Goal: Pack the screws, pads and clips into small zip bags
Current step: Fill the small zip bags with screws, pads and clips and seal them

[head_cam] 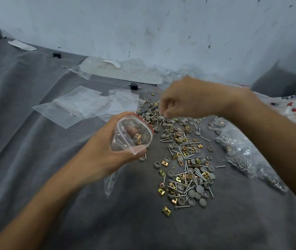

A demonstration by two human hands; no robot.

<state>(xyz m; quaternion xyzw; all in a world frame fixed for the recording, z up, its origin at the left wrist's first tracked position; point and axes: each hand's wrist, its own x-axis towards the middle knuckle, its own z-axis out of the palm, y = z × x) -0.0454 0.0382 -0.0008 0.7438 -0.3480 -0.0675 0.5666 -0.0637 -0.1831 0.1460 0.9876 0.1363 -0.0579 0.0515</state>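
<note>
**Packing under way: one bag part-filled, most hardware still loose**

The left hand (107, 150) is wrapped around a small zip bag (132, 135), holding its red-striped mouth open and facing up. Inside the bag lie a few brass clips; other contents cannot be made out. The right hand (188, 100), beyond and to the right of the bag, is curled with fingertips pinched down at the far edge of the loose pile (183, 156); it is blurred, so whether it has hold of a piece cannot be told.

Just right of the bag, the pile of screws, grey pads and brass clips lies spread on the grey cloth (35, 141), by appearance the bulk of the work remaining. Beyond the left hand lie flat empty bags (82, 105). Farther right of the pile sits a large clear bag (242, 150) holding more screws and pads. A small bag with screws (110, 183) lies under the left wrist
</note>
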